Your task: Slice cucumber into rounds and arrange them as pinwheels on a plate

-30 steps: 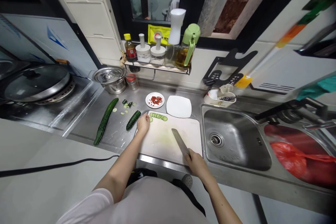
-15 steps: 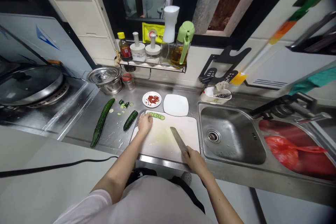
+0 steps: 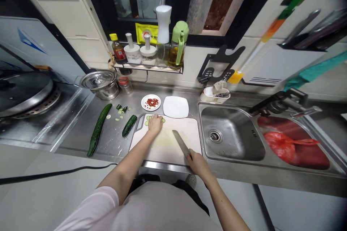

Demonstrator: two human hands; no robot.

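Observation:
My left hand (image 3: pixel 155 124) is over the cucumber slices (image 3: pixel 147 118) at the back left of the white cutting board (image 3: pixel 168 154). Its fingers are drawn together on the slices and hide some of them; a few show on either side. In my right hand (image 3: pixel 197 163) is the handle of a kitchen knife (image 3: pixel 180 142), its blade low over the board's right part and pointing back left. A cut piece of cucumber (image 3: pixel 129 125) lies just left of the board. Farther left is a long whole cucumber (image 3: pixel 99 130), with small cucumber scraps (image 3: pixel 121 109) behind the cut piece.
Behind the board stand a square white plate (image 3: pixel 175 107) and a small white dish (image 3: pixel 143 107) of red berry-like bits. A steel sink (image 3: pixel 233 133) is at the right. A lidded pot (image 3: pixel 104 88) stands back left, beneath a condiment shelf (image 3: pixel 151 67).
My left hand has moved right along the slices, from their left end onto their middle. Some slices at the left are now uncovered. The knife stays in my right hand, nearly still.

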